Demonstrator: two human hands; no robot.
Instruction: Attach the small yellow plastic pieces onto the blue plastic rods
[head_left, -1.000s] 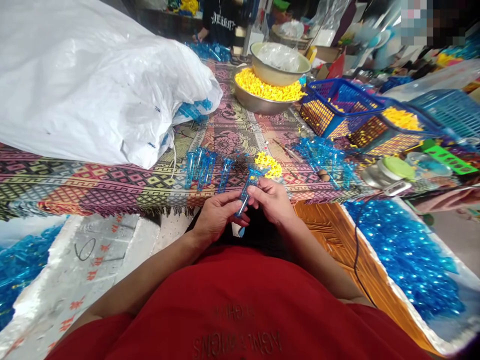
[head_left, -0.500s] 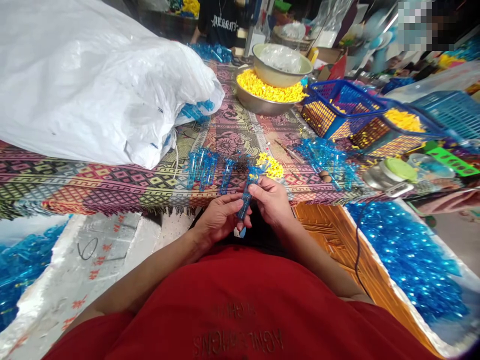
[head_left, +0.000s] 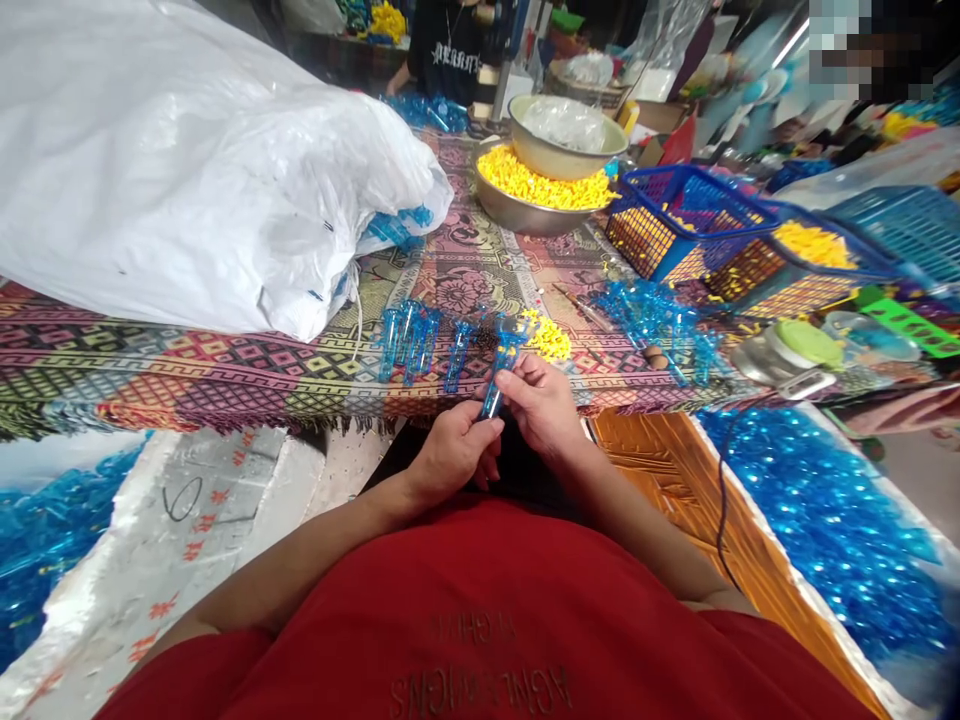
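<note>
Both my hands meet at the table's front edge on one clear blue plastic piece (head_left: 498, 375) with a yellow bit at its top. My left hand (head_left: 450, 455) is closed, pinching its lower end. My right hand (head_left: 544, 405) is closed around its upper part. Just beyond my hands a row of similar blue pieces (head_left: 416, 340) lies on the patterned cloth (head_left: 187, 370), beside a small heap of yellow bits (head_left: 547, 338).
A big white plastic bag (head_left: 187, 160) fills the table's left. Metal bowls of yellow parts (head_left: 536, 185), blue baskets (head_left: 675, 225) and loose blue pieces (head_left: 652, 315) stand right. Boxes of blue pieces (head_left: 825, 520) flank my lap. Another person (head_left: 450, 45) stands across the table.
My left hand has curled tighter and slid slightly lower on the blue piece, which now points more upright. The right hand stays on its top.
</note>
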